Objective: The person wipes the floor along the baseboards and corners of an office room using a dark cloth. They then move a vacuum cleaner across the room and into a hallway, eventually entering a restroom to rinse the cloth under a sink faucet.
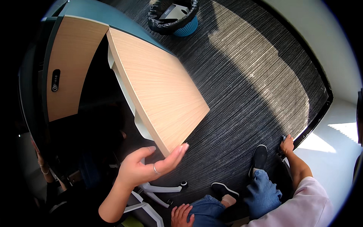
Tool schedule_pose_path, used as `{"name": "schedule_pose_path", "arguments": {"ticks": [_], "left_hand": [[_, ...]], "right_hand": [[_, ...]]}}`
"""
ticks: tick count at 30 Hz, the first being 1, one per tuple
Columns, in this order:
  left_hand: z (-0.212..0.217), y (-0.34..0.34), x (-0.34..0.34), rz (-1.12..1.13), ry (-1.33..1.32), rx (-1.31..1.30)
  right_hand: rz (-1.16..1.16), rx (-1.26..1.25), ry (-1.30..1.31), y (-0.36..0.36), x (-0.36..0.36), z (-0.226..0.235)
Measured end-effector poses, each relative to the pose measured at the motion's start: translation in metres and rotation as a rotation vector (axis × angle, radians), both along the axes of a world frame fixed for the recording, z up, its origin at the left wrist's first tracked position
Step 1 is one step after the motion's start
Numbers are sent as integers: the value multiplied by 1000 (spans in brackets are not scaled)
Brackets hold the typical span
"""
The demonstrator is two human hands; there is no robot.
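Nearest: left hand (182, 216) is laid on the jeans (263, 189) at the knee, fingers uncurled, nothing seen gripped. Dark shoes (260, 156) are set on the carpet (227, 94) a bit farther out. Right hand (287, 144) is reached down low, fingers curled around a small dark thing (283, 139) close to the foot of the wall (342, 125). Clamped on it, by the look. Kind can't be told, mostly covered by the fingers. Thing's location: in the right hand, well apart from the wood panel.

Left of the legs, a white chair base (162, 188) is seen. Above it, the near corner of the wood panel (162, 87) is gripped by a co-worker's hand (145, 165), ring on one finger, thumb on the inner side, fingers on the outer face. Panel is angled out from the cabinet (66, 68), white fittings (142, 126) behind it. Far-left hand (39, 159) is too dim for contact to be judged.

Farther: blue bin (186, 28), black liner, box (174, 13) inside.

Judged step: a low hold at right, panel being handled by the co-worker. For the next move, the right grip would need to be firmed or released first; left hand is free to be used. Shoes best kept clear of the panel.
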State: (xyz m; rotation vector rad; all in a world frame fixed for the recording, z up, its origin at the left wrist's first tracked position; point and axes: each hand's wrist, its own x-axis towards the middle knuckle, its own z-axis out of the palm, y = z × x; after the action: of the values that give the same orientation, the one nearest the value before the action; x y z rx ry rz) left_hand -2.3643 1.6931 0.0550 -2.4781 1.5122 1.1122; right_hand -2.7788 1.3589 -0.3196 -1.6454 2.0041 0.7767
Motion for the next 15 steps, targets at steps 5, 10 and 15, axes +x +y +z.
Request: {"name": "schedule_pose_path", "arguments": {"ticks": [5, 10, 15], "left_hand": [[15, -5, -35, -14, 175, 24], [-15, 29, -63, -72, 265, -4], [8, 57, -117, -129, 339, 75]], "right_hand": [[-78, 24, 50, -8, 14, 11], [-297, -69, 17, -6, 23, 12], [-25, -182, -23, 36, 34, 11]]}}
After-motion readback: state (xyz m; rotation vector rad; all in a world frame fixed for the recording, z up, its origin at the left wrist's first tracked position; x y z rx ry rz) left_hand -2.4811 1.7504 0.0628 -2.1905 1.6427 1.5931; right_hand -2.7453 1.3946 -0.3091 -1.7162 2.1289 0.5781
